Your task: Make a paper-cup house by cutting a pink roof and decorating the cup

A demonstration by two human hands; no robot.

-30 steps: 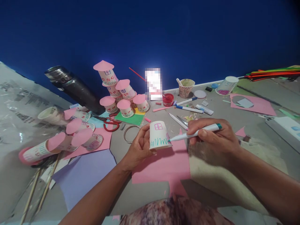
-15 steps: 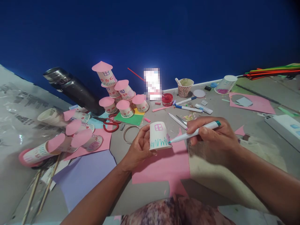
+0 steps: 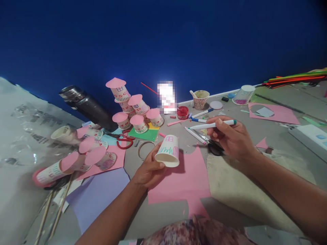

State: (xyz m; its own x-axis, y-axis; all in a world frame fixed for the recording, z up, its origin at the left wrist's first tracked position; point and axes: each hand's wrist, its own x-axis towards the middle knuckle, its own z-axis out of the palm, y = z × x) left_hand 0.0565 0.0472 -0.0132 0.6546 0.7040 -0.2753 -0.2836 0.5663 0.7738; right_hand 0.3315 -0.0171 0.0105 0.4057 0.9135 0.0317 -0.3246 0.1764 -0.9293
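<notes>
My left hand point(image 3: 150, 168) grips a white paper cup point(image 3: 168, 149) by its side and rim, the open mouth tilted toward me. On the cup are a drawn purple window, green grass strokes and a pink door shape. Between the fingers of my right hand point(image 3: 228, 134) is a green marker point(image 3: 212, 125), uncapped, its tip pointing left, above and apart from the cup. Under the cup lies a cut sheet of pink paper point(image 3: 184, 180). Scissors with dark handles point(image 3: 216, 148) and a capped marker point(image 3: 195, 135) rest near my right hand.
Stacked decorated cups with pink cone roofs point(image 3: 119, 93) stand at the back left beside a dark flask point(image 3: 87, 107). More decorated cups point(image 3: 100, 158) lie at the left. Red-handled scissors point(image 3: 125, 143), a tape roll point(image 3: 145, 150), a red paint pot point(image 3: 183, 112) and a patterned cup point(image 3: 201, 101) surround the workspace.
The marker tip has left the cup and moved up and away. My left hand has turned and tilted the cup so its mouth shows. The view has shifted slightly.
</notes>
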